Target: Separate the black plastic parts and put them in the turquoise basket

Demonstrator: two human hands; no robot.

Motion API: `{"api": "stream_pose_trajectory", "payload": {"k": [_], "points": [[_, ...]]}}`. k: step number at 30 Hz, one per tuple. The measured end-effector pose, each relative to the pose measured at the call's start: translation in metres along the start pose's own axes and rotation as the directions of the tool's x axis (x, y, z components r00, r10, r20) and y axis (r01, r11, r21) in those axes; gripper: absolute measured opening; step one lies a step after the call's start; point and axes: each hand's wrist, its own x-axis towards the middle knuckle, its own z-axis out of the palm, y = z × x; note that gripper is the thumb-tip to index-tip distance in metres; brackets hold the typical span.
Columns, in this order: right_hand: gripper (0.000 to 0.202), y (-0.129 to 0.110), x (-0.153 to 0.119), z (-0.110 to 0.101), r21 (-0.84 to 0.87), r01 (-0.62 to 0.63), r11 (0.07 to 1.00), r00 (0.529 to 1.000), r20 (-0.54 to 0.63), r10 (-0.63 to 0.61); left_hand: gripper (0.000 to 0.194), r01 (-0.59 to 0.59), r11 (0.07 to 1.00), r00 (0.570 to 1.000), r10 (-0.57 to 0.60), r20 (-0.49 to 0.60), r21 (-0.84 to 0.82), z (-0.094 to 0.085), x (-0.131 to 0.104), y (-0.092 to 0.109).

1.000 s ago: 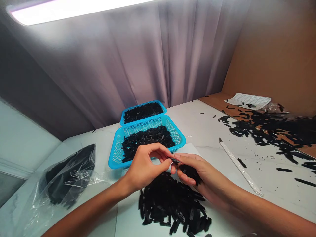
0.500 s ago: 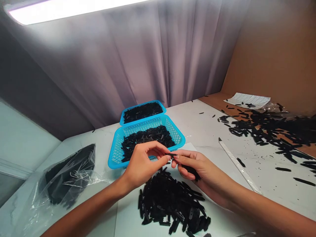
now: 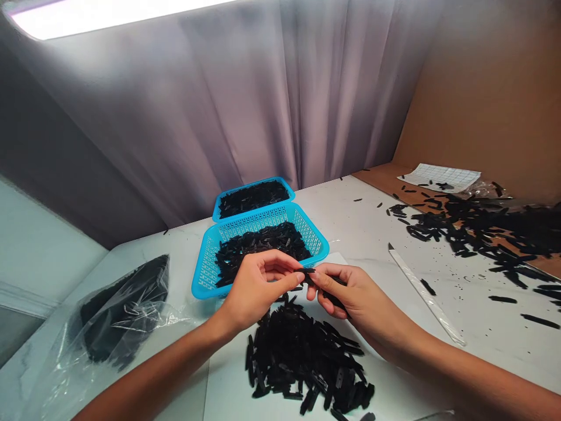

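both hands meet above the table (image 3: 377, 228), just in front of the near blue basket (image 3: 259, 245). left hand (image 3: 256, 286): thumb and forefinger pinched tight on one end of a small black strip (image 3: 308, 271), other fingers curled in. right hand (image 3: 350, 292): thumb and forefinger closed on the other end of the same strip, tips nearly touching the left's. the right palm also cups more black pieces (image 3: 333, 298), looks like a small bundle, but they're mostly hidden by the fingers so count is unclear.

strip is held level, in the air, over the far edge of the loose pile of black strips (image 3: 302, 362), which lies on a white sheet (image 3: 228, 380) directly below the hands.

near basket is partly filled with the same black parts; a second blue basket (image 3: 252, 196) sits just behind it, touching, also filled. clear plastic bag (image 3: 118, 310) with dark contents lies to the left, well apart from the hands. to the right: a long pale strip (image 3: 425, 295) lying diagonally on the table, then a wide scatter of black pieces (image 3: 482, 228) spreading onto a brown board. a gridded paper sheet (image 3: 440, 177) sits at the far right by the brown wall. grey curtain (image 3: 219, 105) behind everything.
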Motion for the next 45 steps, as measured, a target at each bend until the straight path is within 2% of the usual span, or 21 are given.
{"api": "stream_pose_trajectory", "payload": {"k": [5, 10, 13, 23, 27, 33, 45], "points": [[0.038, 0.0001, -0.0005, -0.0009, 0.013, -0.002, 1.000, 1.000, -0.001, 0.002, 0.016, 0.021, 0.999, 1.000, -0.021, -0.009, -0.028, 0.0005, -0.0001, 0.0007], [0.025, -0.0005, -0.0006, -0.0026, 0.060, 0.003, 0.998, 1.000, 0.022, -0.005, 0.016, -0.014, 1.000, 0.998, 0.014, -0.058, 0.011, -0.0016, 0.0012, -0.0010], [0.024, -0.0014, -0.0003, -0.0027, 0.071, -0.011, 0.997, 1.000, 0.006, 0.011, 0.016, -0.026, 0.999, 0.997, 0.028, -0.069, 0.025, -0.0022, 0.0015, -0.0018], [0.024, -0.0030, -0.0010, -0.0021, -0.037, 0.018, 0.999, 1.000, 0.008, -0.018, 0.025, 0.010, 1.000, 1.000, -0.010, -0.001, -0.027, 0.0002, -0.0011, 0.0012], [0.021, -0.0023, -0.0007, -0.0027, -0.038, 0.009, 0.999, 1.000, 0.006, -0.009, 0.022, -0.003, 1.000, 1.000, 0.003, 0.000, -0.020, 0.0000, -0.0005, 0.0008], [0.025, -0.0034, -0.0019, -0.0009, -0.012, 0.000, 1.000, 1.000, -0.019, -0.001, 0.019, 0.030, 0.994, 0.999, -0.033, -0.021, -0.106, -0.0002, -0.0005, 0.0008], [0.021, -0.0078, -0.0032, -0.0028, -0.089, 0.068, 0.994, 0.998, -0.002, -0.068, 0.019, 0.059, 0.983, 0.997, -0.066, -0.036, -0.172, 0.0004, -0.0018, 0.0023]]}}
